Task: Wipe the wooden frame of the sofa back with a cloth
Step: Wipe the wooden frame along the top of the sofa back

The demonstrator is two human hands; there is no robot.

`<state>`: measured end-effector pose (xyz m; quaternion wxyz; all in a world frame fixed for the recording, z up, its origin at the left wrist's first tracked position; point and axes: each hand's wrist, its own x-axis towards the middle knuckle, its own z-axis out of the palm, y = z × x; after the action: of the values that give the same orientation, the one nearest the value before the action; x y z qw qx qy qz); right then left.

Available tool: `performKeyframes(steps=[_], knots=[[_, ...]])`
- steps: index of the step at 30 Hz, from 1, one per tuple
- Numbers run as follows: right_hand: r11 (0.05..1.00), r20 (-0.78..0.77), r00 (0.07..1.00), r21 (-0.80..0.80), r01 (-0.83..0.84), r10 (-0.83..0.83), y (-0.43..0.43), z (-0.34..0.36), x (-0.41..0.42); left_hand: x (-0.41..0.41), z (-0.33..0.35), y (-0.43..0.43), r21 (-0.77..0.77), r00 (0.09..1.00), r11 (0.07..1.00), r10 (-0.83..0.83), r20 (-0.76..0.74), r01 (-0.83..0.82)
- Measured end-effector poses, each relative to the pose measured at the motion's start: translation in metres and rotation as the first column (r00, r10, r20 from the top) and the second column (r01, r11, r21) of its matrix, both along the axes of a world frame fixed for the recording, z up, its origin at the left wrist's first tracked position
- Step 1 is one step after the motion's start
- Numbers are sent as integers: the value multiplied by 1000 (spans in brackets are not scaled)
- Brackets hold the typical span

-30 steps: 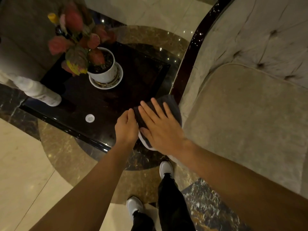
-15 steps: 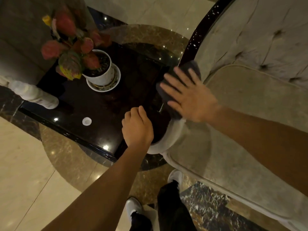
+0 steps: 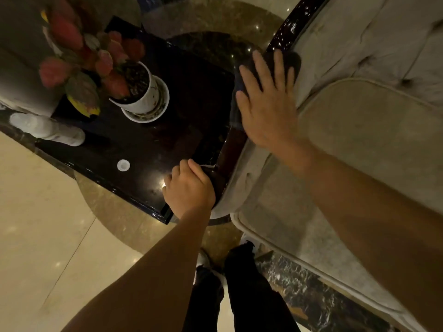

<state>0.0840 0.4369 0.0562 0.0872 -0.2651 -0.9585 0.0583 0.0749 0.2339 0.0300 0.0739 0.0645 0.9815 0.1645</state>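
A dark glossy wooden frame (image 3: 291, 21) runs along the edge of the beige tufted sofa (image 3: 364, 130), curving down to the near end. My right hand (image 3: 268, 101) lies flat, fingers spread, pressing a dark grey cloth (image 3: 293, 62) onto the frame about midway up. Most of the cloth is hidden under the palm. My left hand (image 3: 189, 190) is curled around the frame's near end (image 3: 227, 152), beside the side table's corner.
A black glossy side table (image 3: 153, 144) stands left of the sofa, touching its frame. On it are a white potted plant (image 3: 141, 97) with red leaves, a small white disc (image 3: 123, 164) and a white bottle (image 3: 48, 129) lying down. My legs and shoes stand on the marble floor below.
My right hand has slid the cloth up along the frame, away from me. My left hand has stayed at the frame's near end.
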Motion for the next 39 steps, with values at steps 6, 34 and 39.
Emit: performKeyframes(steps=[6,34,39], knots=[[830,223,816,53,-556,533,-19,2,45,-5,0,15,-34,999,999,-41,16,42],[981,65,994,-167,100,-91,49,20,-29,-11,10,22,-164,781,764,-617,97,624],[917,147,905,-87,-390,399,72,18,-3,-34,31,113,53,807,813,-582,101,580]])
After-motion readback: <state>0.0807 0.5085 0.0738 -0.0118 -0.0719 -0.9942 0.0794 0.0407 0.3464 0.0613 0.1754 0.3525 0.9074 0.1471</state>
